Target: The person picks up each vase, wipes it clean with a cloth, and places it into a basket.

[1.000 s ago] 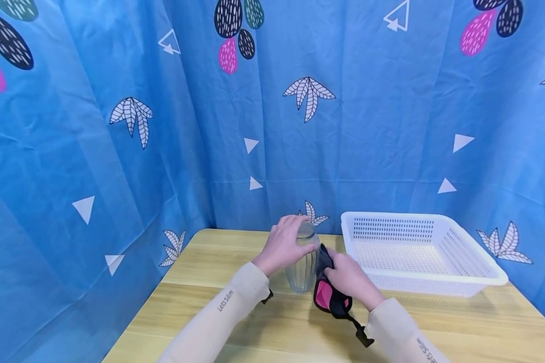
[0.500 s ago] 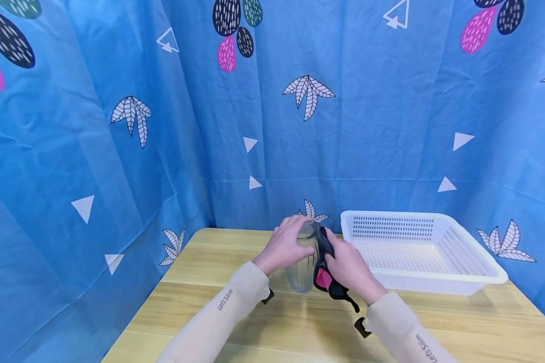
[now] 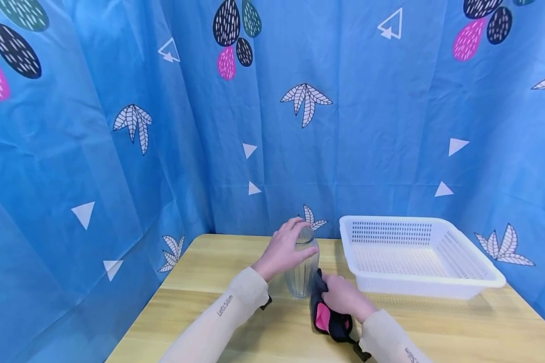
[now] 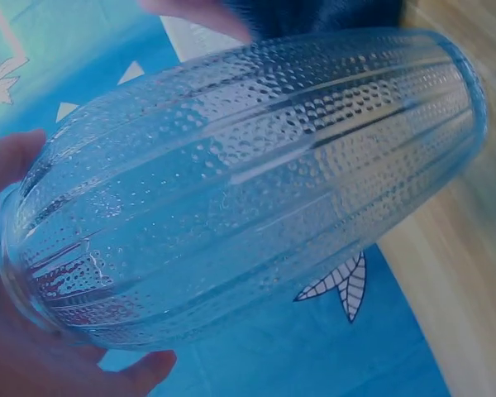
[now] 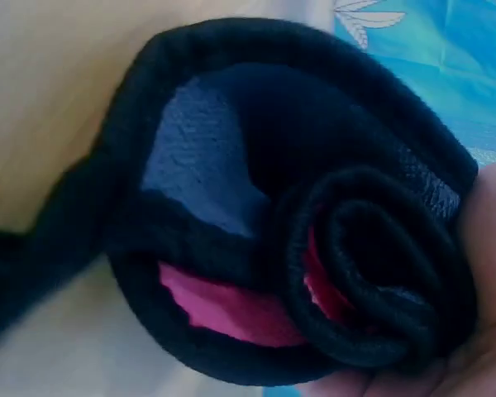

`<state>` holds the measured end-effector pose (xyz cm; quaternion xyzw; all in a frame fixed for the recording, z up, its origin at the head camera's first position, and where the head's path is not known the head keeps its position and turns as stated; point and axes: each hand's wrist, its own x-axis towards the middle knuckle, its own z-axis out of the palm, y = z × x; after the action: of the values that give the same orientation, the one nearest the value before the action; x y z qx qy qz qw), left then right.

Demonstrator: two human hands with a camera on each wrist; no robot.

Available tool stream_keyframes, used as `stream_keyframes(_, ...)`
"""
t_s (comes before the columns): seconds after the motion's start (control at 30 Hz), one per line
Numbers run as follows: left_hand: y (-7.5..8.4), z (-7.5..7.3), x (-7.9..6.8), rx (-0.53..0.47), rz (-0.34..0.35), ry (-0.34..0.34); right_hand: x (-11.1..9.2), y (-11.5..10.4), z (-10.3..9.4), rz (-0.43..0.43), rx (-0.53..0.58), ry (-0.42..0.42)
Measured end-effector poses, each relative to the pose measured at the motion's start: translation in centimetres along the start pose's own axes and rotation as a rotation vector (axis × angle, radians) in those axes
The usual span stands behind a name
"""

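A clear ribbed glass vase with a bumpy texture stands upright on the table. My left hand holds it around the neck, fingers behind and thumb in front. In the left wrist view the vase fills most of the picture, with that hand at its rim end. My right hand grips a folded dark grey and pink cloth with black edging and a strap, against or close beside the vase's right side. The right wrist view shows the cloth partly rolled up; most of the hand is hidden there.
A white perforated plastic basket stands on the right of the wooden table. Behind the table and on its left hangs a blue patterned curtain.
My right hand rose slightly with the cloth along the vase's side, then came down lower and nearer me. The left hand keeps its hold on the vase. The head view has shifted slightly.
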<state>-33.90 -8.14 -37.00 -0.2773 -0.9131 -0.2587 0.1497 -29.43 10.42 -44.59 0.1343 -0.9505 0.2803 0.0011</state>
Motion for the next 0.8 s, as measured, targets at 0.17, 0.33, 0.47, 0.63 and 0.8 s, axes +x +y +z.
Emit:
stream_keyframes(0.17, 0.0, 0.4, -0.4, 0.017, -0.028, -0.002, -0.4, -0.4, -0.8, -0.003, 0.049, 0.050)
stream_keyframes(0.33, 0.2, 0.0, -0.1, 0.125, 0.015, 0.017, -0.6, -1.6, -3.4, -0.024, 0.094, 0.151)
stream_keyframes(0.47, 0.4, -0.3, 0.1, 0.107, 0.016, -0.003, -0.4, -2.6, -5.8, -0.050, 0.080, 0.245)
stream_keyframes(0.63, 0.5, -0.5, 0.2, 0.033, 0.015, -0.038, -0.2, -3.5, -7.3, -0.055, 0.065, 0.292)
stream_keyframes(0.8, 0.5, -0.6, 0.1, 0.002, 0.017, -0.047, 0.2, -2.8, -5.9, -0.061, 0.029, 0.276)
